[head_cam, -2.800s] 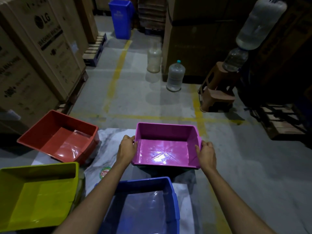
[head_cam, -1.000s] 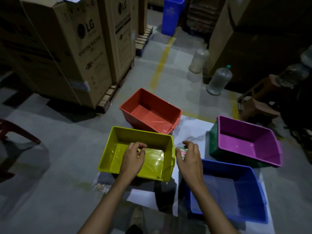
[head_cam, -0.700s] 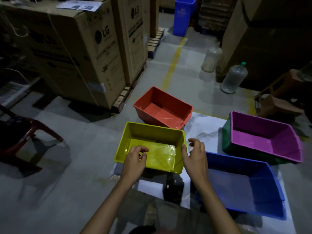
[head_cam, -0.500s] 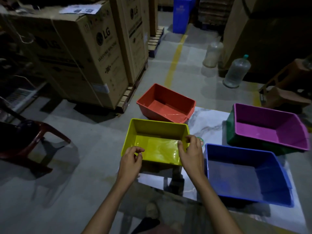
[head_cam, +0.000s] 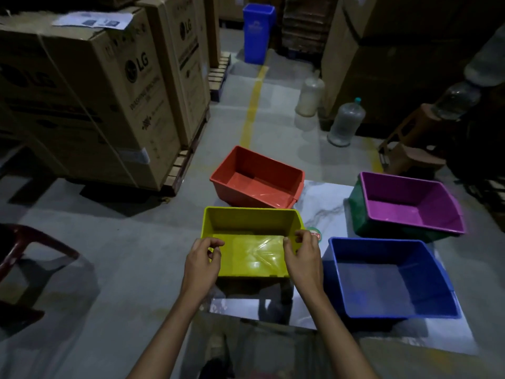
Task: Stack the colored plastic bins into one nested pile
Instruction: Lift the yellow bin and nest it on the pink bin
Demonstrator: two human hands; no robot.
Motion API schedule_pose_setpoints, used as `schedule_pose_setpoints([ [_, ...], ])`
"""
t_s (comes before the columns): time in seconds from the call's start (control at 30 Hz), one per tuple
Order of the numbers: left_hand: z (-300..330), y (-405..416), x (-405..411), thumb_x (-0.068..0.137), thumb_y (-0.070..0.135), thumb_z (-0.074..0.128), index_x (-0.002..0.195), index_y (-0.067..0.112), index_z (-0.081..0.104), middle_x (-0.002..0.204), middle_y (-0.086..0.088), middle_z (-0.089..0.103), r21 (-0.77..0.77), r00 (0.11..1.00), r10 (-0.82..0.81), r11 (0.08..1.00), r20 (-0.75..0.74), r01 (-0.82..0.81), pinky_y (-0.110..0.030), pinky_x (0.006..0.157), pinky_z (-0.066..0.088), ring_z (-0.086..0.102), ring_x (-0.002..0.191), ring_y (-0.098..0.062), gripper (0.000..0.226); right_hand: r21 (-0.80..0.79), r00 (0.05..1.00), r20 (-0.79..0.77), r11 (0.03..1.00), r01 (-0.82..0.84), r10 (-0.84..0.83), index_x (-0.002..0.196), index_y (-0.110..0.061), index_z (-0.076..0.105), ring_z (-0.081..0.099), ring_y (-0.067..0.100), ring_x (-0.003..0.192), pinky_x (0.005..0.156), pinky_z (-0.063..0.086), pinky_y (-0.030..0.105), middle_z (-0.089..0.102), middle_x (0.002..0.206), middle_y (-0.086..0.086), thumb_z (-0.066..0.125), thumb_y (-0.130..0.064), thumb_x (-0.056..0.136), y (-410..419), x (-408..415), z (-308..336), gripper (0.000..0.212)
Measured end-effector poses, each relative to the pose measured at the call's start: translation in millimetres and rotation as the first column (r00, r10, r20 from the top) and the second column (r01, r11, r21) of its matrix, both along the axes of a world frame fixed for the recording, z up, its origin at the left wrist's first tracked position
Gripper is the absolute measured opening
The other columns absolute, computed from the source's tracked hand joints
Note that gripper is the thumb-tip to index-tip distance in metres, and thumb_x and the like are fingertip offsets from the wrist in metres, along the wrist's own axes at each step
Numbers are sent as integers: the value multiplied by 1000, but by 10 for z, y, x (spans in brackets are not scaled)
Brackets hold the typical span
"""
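Observation:
The yellow bin (head_cam: pixel 246 222) is in front of me, and my left hand (head_cam: pixel 203 258) pinches its left wall while my right hand (head_cam: pixel 302 255) grips its right rim. A dark shadow lies under its near edge. The red bin (head_cam: pixel 257 176) sits tilted just beyond it. On the right, the purple bin (head_cam: pixel 410 203) is nested inside the green bin (head_cam: pixel 358 212). The blue bin (head_cam: pixel 390 277) stands alone to the right of my right hand.
The bins rest on a white marbled sheet (head_cam: pixel 325 203) on the concrete floor. Large cardboard boxes on pallets (head_cam: pixel 109 99) stand at the left, water jugs (head_cam: pixel 345 124) and brown stools (head_cam: pixel 410 157) at the back right, and a red chair (head_cam: pixel 24 250) at the far left.
Both hands left the purple bin, which now sits in the green one, and moved left to the yellow bin. They slid out to its two sides and took hold.

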State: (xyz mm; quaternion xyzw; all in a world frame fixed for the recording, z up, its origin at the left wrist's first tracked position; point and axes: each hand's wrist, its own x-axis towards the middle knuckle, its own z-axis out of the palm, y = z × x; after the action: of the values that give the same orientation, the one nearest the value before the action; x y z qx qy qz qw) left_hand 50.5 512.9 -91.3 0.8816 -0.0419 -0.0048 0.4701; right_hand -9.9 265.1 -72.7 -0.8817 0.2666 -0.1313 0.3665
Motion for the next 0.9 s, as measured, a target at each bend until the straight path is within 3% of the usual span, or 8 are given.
schedule_pose_setpoints([
  [0.17,-98,214,383,99,10,63,106,28,70,104,5,59,14,999,-30,999,28,29,-37,78,53,64,87,-12,21,-67,996,-19,994,90,-91,120,-21,58,59,26,110,87,48,41,58,120,2,61,-41,99,313,149,-41,29],
  [0.33,-188,283,585,96,15,66,115,27,68,108,-1,53,83,998,-44,996,51,40,-46,92,53,58,108,-29,22,-134,995,26,986,103,-100,120,-22,58,60,25,108,89,51,42,59,118,0,62,-39,99,481,251,-108,27],
  [0.43,-197,253,629,95,17,68,127,23,65,119,-7,50,97,999,-25,995,32,22,-46,98,49,50,122,-32,33,-181,991,100,978,106,-89,117,-24,55,61,21,100,84,52,39,57,113,-6,64,-35,100,464,301,-131,22],
  [0.53,-226,259,689,95,19,70,137,17,61,130,-11,49,97,1000,-8,995,-1,8,-47,102,47,46,130,-34,43,-249,992,104,964,93,-69,117,-20,56,58,22,105,87,51,42,56,114,-4,65,-34,100,398,340,-173,24],
  [0.7,-361,303,742,95,25,70,145,13,53,138,-16,48,161,998,13,987,-59,-3,-52,99,49,46,133,-39,55,-487,986,-77,868,95,-150,127,-10,56,55,33,110,88,50,48,56,123,12,63,-44,95,139,421,-358,47],
  [0.9,-578,350,847,101,37,60,142,18,52,130,-13,57,198,983,6,980,-184,31,-49,87,55,63,114,-40,45,-413,899,-349,905,106,-264,137,-4,49,58,46,112,86,51,51,54,130,24,66,-42,96,-190,571,-584,59],
])
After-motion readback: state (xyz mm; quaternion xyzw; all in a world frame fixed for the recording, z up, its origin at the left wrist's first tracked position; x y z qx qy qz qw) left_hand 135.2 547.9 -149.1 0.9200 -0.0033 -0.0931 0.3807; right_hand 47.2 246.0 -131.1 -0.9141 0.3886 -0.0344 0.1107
